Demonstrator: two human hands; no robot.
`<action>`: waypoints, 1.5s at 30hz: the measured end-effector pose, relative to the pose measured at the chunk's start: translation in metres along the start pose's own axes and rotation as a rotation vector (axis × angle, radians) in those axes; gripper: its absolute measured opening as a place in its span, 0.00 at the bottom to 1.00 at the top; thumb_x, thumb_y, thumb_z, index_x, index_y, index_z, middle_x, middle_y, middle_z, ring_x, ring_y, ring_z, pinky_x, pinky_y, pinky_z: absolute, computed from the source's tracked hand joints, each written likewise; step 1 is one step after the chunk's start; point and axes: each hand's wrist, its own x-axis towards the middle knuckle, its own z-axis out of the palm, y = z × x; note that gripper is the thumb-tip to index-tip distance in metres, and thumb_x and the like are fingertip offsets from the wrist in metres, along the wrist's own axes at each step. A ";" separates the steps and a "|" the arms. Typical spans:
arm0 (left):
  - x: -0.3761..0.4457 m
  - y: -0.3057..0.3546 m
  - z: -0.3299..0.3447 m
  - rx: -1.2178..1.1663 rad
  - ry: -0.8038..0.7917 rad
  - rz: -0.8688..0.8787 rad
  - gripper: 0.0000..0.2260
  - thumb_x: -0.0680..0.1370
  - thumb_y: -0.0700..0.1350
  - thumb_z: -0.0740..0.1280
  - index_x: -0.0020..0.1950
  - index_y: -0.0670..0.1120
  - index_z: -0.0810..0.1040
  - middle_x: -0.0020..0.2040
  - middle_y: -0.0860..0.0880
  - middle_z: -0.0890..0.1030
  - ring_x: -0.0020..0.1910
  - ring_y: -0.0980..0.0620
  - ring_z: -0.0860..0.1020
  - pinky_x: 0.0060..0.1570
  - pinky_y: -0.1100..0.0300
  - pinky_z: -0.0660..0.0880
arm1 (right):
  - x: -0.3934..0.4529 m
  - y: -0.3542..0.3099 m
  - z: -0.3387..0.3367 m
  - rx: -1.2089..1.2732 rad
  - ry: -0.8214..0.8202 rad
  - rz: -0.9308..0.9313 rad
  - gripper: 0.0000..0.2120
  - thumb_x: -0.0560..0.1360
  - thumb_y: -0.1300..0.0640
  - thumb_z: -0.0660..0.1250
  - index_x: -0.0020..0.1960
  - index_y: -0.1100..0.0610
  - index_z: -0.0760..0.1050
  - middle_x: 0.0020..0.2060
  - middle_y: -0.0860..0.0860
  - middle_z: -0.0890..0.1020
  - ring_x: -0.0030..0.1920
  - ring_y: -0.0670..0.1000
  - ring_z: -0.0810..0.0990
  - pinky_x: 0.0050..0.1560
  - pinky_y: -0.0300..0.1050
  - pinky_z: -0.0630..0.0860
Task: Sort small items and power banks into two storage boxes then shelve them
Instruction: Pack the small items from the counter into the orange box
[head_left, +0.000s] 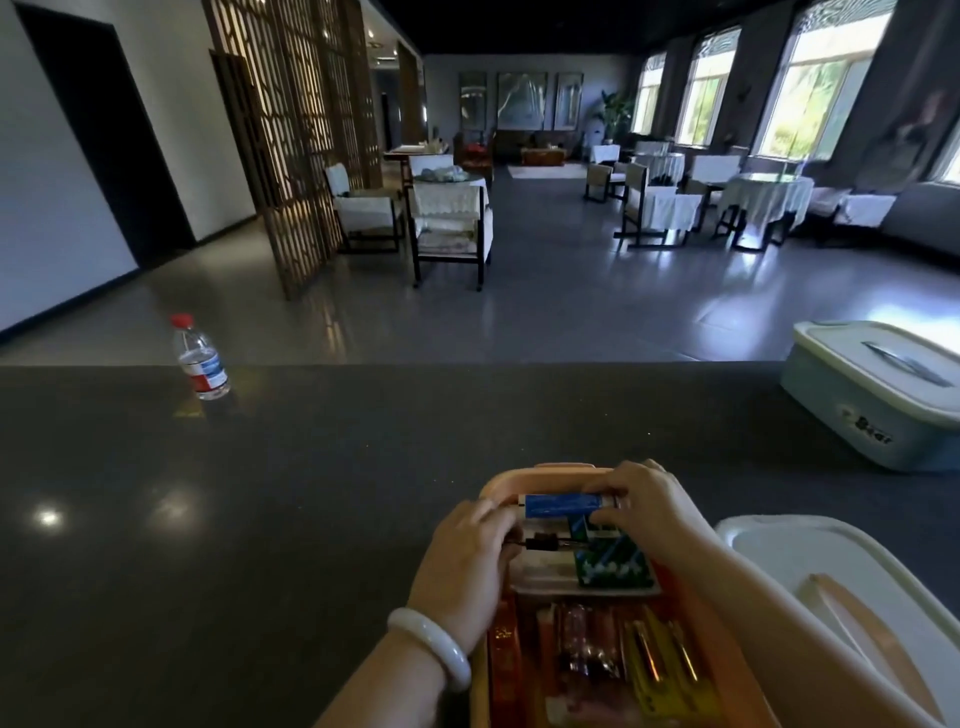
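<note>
Counter (311, 493): I see it dark grey, almost black, finely speckled, with pale light spots.
Open box (540, 475): peach-orange rim from where I watch.
Bar in the box (563, 505): I read it as bright blue with white ends.
Packet (613, 564): green, with a white dotted pattern.
Sticks at the near end (660, 660): yellow and gold, beside reddish-orange ones.
Loose lid (810, 561): white with a peach handle.
Closed box (872, 410): I make it pale mint green, cream lid, dark lettering on the side.
Bottle (200, 358): clear, red cap, red, white and blue label.
Bangle (431, 644): milky white.
Screen (291, 130): brown lattice pattern.
</note>
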 end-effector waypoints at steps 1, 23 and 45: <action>0.000 0.000 0.000 0.007 0.004 -0.006 0.06 0.80 0.45 0.62 0.53 0.56 0.76 0.49 0.64 0.68 0.52 0.65 0.68 0.53 0.70 0.66 | 0.001 0.001 0.002 0.009 -0.006 -0.012 0.11 0.70 0.52 0.74 0.51 0.41 0.80 0.42 0.39 0.75 0.50 0.46 0.70 0.54 0.45 0.70; -0.008 0.000 0.007 0.099 0.057 -0.001 0.07 0.80 0.45 0.62 0.56 0.53 0.76 0.53 0.58 0.73 0.54 0.61 0.70 0.58 0.64 0.68 | 0.007 0.022 0.028 -0.035 0.230 -0.067 0.10 0.72 0.52 0.71 0.53 0.47 0.78 0.47 0.41 0.74 0.50 0.42 0.64 0.55 0.43 0.64; 0.019 0.004 0.021 -0.014 0.065 -0.032 0.06 0.79 0.48 0.64 0.55 0.57 0.74 0.56 0.62 0.70 0.56 0.67 0.64 0.59 0.67 0.62 | -0.024 0.009 0.011 0.120 0.099 -0.210 0.09 0.73 0.51 0.71 0.52 0.42 0.80 0.49 0.30 0.70 0.56 0.35 0.68 0.60 0.39 0.69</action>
